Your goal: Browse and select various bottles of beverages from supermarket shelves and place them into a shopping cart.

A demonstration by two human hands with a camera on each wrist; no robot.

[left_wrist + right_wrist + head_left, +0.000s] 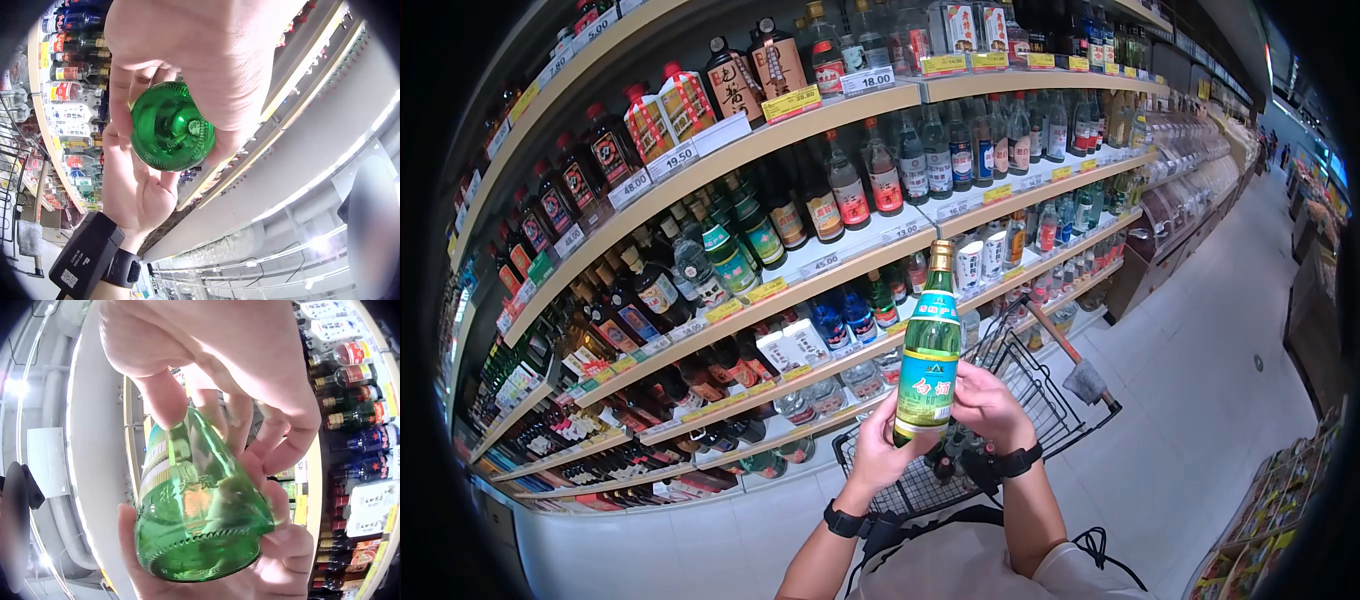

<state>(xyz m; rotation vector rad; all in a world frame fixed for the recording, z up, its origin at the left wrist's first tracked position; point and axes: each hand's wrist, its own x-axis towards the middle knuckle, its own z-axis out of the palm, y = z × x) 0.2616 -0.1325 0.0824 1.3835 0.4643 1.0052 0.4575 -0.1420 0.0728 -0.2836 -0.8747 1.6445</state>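
A green glass bottle point(929, 365) with a gold cap and blue-green label stands nearly upright before me, label facing up toward the head view. My left hand point(882, 442) grips its lower end, thumb and fingers round the glass. From the other side my right hand point(992, 408) holds the bottle, and its thumb point(165, 403) presses the side near the label in the right wrist view. The round green base point(167, 128) faces the left wrist camera between thumb and fingers. Embossed characters and a ridged rim show low on the glass.
A wire shopping cart point(1040, 400) with several bottles in it stands right below my hands. Long shelves point(880, 255) of bottles and price tags curve along the left and front. A tiled aisle floor point(1180, 390) runs off to the right, past low display bins point(1280, 500).
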